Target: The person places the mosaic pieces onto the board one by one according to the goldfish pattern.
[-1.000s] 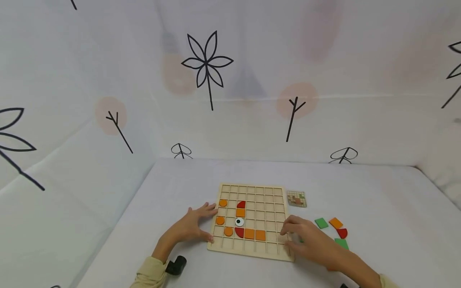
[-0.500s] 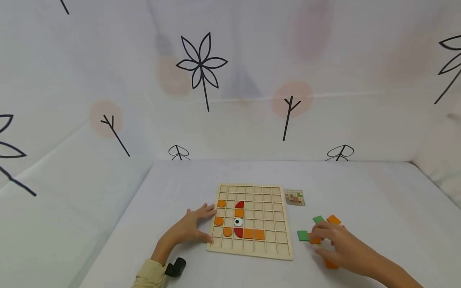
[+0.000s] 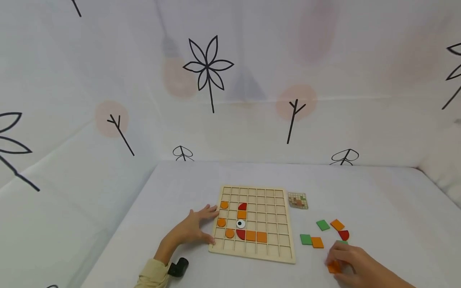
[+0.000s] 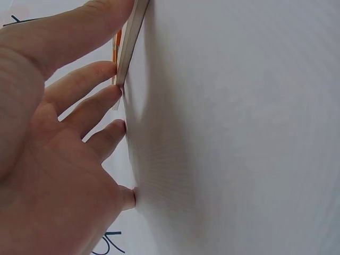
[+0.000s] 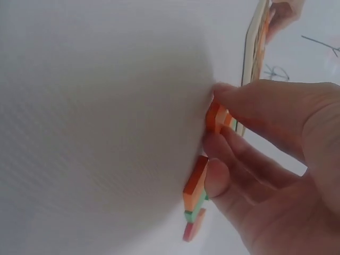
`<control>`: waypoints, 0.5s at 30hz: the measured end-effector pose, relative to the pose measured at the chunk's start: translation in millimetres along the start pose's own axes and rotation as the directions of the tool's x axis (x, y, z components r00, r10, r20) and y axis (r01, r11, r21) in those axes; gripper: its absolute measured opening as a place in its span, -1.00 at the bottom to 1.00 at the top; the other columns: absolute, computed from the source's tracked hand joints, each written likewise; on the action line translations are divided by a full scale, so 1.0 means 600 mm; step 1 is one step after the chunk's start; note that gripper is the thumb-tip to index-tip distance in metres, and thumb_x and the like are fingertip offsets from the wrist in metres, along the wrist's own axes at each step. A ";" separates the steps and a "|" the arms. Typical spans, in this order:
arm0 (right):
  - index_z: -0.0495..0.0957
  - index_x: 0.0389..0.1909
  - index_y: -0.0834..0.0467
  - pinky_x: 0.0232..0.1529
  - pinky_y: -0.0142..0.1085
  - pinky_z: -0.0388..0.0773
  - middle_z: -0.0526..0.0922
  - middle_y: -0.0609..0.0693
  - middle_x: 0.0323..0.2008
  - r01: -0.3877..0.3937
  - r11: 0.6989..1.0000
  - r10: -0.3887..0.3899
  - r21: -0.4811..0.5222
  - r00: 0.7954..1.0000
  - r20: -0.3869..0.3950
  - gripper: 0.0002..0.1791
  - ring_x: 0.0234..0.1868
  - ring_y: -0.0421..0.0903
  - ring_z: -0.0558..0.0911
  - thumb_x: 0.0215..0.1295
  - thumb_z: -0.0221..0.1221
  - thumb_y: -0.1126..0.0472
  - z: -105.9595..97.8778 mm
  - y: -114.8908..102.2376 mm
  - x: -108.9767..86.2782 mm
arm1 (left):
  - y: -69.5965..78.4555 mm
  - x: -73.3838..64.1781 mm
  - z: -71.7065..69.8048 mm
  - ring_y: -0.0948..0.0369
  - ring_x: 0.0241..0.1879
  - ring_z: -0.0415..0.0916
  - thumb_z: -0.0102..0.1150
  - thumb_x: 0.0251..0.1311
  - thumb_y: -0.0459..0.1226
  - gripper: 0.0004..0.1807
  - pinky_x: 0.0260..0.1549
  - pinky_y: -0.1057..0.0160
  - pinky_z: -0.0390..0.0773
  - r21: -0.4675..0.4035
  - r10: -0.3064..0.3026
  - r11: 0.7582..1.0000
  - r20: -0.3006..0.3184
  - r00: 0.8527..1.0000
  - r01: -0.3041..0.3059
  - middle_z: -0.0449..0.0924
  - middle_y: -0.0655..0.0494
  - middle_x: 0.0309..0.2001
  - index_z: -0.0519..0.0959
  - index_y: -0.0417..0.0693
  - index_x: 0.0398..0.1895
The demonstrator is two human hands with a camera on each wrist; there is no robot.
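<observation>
My left hand (image 3: 194, 229) spreads its fingers along the left edge of a wooden grid board (image 3: 264, 256), thumb near the front corner. In the left wrist view its fingertips are right at the board's side (image 4: 132, 48). On the board lie orange discs (image 3: 229, 233), orange squares (image 3: 261, 237), red quarter-round tiles (image 3: 242, 207) and a white eye disc (image 3: 241, 224). To the right of the board my right hand (image 3: 354, 264) pinches an orange square tile (image 3: 334, 267) between thumb and fingers, low over the table. Another orange tile (image 5: 195, 183) lies below its fingers in the right wrist view.
Loose tiles lie right of the board: green (image 3: 305, 239), orange (image 3: 317, 242), another green (image 3: 323, 225), another orange (image 3: 337, 225) and a red quarter-round one (image 3: 343, 235). A small patterned card (image 3: 298, 200) sits by the board's back right corner. White printed cloth surrounds the table.
My right hand has moved from the board's right edge, past the loose tiles, to the orange square at the front right, which it now pinches. The left hand has stayed at the board.
</observation>
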State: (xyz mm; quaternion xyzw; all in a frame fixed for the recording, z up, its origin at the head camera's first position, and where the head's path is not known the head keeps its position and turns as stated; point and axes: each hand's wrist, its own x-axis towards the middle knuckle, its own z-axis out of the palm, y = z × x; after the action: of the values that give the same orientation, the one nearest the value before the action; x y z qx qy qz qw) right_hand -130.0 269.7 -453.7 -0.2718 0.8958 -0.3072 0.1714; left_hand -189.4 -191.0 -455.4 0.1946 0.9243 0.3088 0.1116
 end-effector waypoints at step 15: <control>0.65 -0.31 -0.07 -0.35 -0.47 0.55 0.49 -0.38 -0.36 0.104 0.992 -0.109 -0.069 0.991 -0.078 -0.87 -0.38 -0.36 0.43 0.10 0.32 0.18 0.001 -0.015 0.006 | 0.003 -0.002 -0.003 0.00 0.45 -0.11 0.52 -0.25 -0.06 -0.06 0.27 -0.31 -0.41 -0.008 0.010 1.000 -0.002 1.000 -0.010 0.16 0.03 0.41 0.37 -0.06 0.32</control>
State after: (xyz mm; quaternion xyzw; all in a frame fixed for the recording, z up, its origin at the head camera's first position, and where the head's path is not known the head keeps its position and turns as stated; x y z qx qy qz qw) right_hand -129.1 261.5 -449.2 -0.3119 0.8957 -0.2975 0.1093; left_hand -188.4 -190.8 -452.8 0.1984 0.9221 0.3133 0.1102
